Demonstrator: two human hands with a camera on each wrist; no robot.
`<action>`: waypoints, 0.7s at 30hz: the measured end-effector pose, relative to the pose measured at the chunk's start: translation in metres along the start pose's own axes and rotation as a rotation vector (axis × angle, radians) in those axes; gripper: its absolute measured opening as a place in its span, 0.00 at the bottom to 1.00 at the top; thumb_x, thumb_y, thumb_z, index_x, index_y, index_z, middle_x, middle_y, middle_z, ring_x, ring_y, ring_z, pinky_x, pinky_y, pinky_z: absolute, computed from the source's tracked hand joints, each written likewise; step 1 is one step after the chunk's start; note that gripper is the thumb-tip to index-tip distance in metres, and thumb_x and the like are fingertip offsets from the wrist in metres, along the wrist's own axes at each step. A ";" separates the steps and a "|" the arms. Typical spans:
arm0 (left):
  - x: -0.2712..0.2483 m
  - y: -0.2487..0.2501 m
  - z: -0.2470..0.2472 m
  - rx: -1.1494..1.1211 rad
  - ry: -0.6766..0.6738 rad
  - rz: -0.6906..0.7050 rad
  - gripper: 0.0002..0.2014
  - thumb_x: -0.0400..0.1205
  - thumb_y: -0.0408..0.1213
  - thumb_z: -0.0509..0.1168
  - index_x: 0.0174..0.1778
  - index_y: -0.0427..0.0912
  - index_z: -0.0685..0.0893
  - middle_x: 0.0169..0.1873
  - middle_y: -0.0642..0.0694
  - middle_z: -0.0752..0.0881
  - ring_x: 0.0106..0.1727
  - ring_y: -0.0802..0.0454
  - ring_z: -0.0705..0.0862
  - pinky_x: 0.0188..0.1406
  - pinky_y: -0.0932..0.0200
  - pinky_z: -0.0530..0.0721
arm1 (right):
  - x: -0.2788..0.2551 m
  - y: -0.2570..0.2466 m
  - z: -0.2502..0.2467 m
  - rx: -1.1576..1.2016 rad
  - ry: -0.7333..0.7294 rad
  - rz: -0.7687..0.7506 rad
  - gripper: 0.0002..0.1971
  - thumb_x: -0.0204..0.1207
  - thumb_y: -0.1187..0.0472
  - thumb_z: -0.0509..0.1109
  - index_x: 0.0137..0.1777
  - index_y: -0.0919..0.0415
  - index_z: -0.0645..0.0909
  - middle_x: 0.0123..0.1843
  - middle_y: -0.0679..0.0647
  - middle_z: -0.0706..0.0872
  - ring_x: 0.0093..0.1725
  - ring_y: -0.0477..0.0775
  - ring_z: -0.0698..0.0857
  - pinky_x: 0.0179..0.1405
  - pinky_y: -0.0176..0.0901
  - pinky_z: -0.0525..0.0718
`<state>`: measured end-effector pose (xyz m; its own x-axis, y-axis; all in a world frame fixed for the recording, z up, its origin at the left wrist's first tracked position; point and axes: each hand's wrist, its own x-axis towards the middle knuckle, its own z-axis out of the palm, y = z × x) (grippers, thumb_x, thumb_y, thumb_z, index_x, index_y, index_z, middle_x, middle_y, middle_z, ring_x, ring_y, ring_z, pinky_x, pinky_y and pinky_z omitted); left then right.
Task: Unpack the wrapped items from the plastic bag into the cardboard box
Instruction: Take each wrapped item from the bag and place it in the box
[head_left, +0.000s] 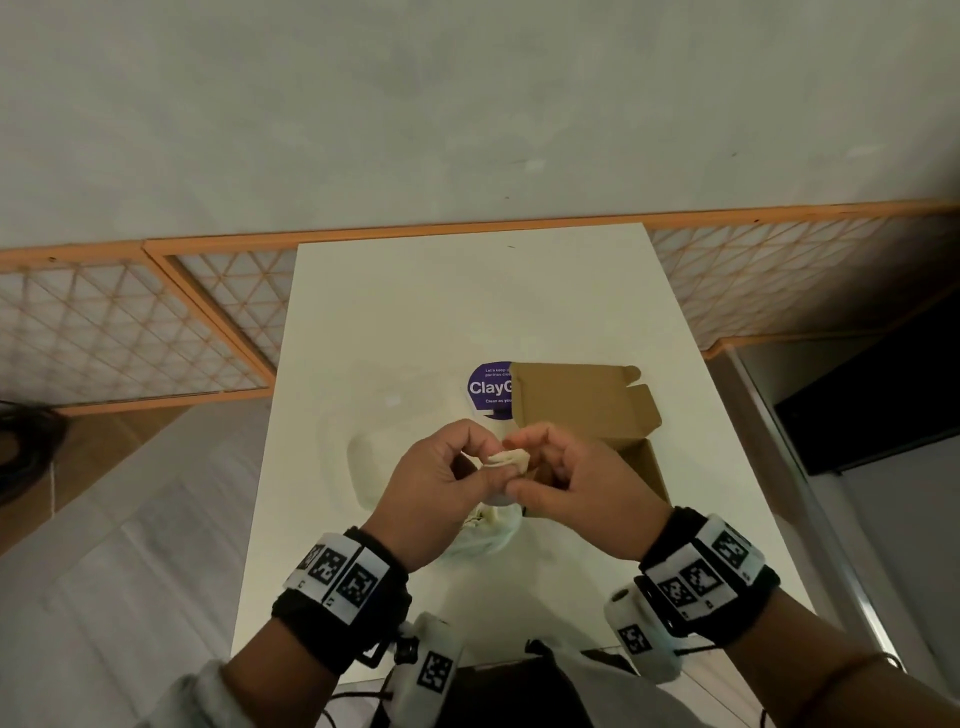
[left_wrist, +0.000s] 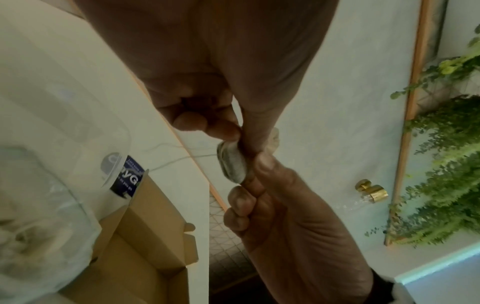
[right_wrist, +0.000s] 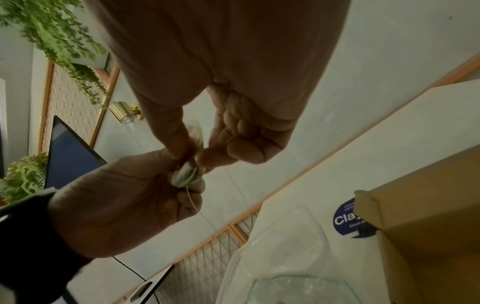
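A small whitish wrapped item (head_left: 511, 459) is held above the table, pinched from both sides. My left hand (head_left: 492, 458) grips its left side with thumb and fingers; my right hand (head_left: 525, 462) pinches its right side. In the left wrist view the wrapped item (left_wrist: 232, 164) looks flat and rounded. In the right wrist view a thin thread (right_wrist: 193, 202) hangs from the wrapped item (right_wrist: 185, 175). The open cardboard box (head_left: 582, 402) stands just behind and right of the hands, its inside mostly hidden by them. The crumpled clear plastic bag (head_left: 491, 530) lies under my hands.
A clear plastic tray (head_left: 363, 457) lies on the white table (head_left: 467, 301) left of the hands. A purple round sticker (head_left: 488, 389) sits beside the box's left flap. The table's right edge is close to the box. Behind the table is a lattice panel (head_left: 114, 332).
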<state>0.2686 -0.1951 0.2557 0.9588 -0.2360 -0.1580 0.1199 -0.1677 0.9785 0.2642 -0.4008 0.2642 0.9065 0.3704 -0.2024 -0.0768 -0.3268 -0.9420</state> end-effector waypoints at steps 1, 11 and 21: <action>0.002 -0.001 0.002 -0.003 0.011 -0.012 0.07 0.80 0.34 0.78 0.42 0.44 0.86 0.25 0.51 0.86 0.26 0.56 0.78 0.28 0.67 0.76 | 0.002 0.004 0.000 -0.008 0.007 0.004 0.12 0.79 0.56 0.78 0.62 0.49 0.85 0.48 0.53 0.92 0.46 0.70 0.87 0.50 0.70 0.89; 0.003 -0.022 0.000 0.085 0.097 -0.202 0.09 0.79 0.41 0.80 0.52 0.50 0.88 0.44 0.55 0.88 0.29 0.61 0.78 0.32 0.68 0.80 | 0.037 0.064 -0.035 -0.161 0.182 0.219 0.08 0.77 0.50 0.80 0.46 0.51 0.85 0.37 0.43 0.88 0.34 0.39 0.83 0.38 0.32 0.81; -0.036 -0.053 -0.021 0.229 0.194 -0.400 0.06 0.79 0.44 0.78 0.48 0.50 0.90 0.43 0.57 0.93 0.35 0.58 0.86 0.45 0.57 0.85 | 0.091 0.151 -0.041 -0.424 0.175 0.425 0.09 0.83 0.52 0.73 0.47 0.53 0.77 0.40 0.47 0.81 0.42 0.50 0.82 0.41 0.36 0.76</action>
<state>0.2329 -0.1579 0.2128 0.8820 0.0685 -0.4662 0.4494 -0.4199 0.7885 0.3518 -0.4526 0.1146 0.8901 -0.0041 -0.4558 -0.3070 -0.7446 -0.5928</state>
